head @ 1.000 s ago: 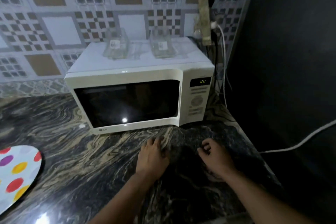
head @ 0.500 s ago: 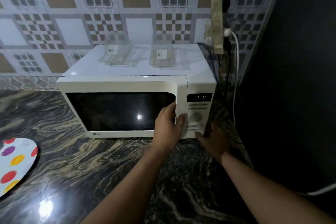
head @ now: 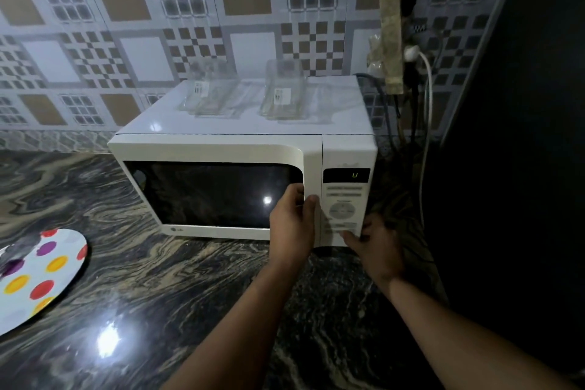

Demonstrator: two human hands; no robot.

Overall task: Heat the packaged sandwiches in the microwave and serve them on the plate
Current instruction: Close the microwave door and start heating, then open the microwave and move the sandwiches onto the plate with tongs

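A white microwave [head: 221,149] stands on the counter with its door closed and its window dark. On its top lie two clear plastic sandwich packages with white labels, one on the left [head: 212,95] and one on the right [head: 285,95]; what they hold is hard to tell. My left hand [head: 292,228] grips the right edge of the door, fingers at the window's rim and thumb on the white strip. My right hand [head: 376,247] reaches to the bottom of the control panel [head: 345,196], a fingertip touching a low button. A white plate with coloured dots [head: 41,275] lies at the far left.
The dark marbled counter [head: 177,294] stretches in front of the microwave. A power strip with a white plug and cables [head: 392,51] hangs on the tiled wall right of the microwave. A dark wall closes the right side.
Both hands rose from the counter to the microwave. The left hand took hold of the door edge, and since half a second ago the right hand has moved up onto the control panel.
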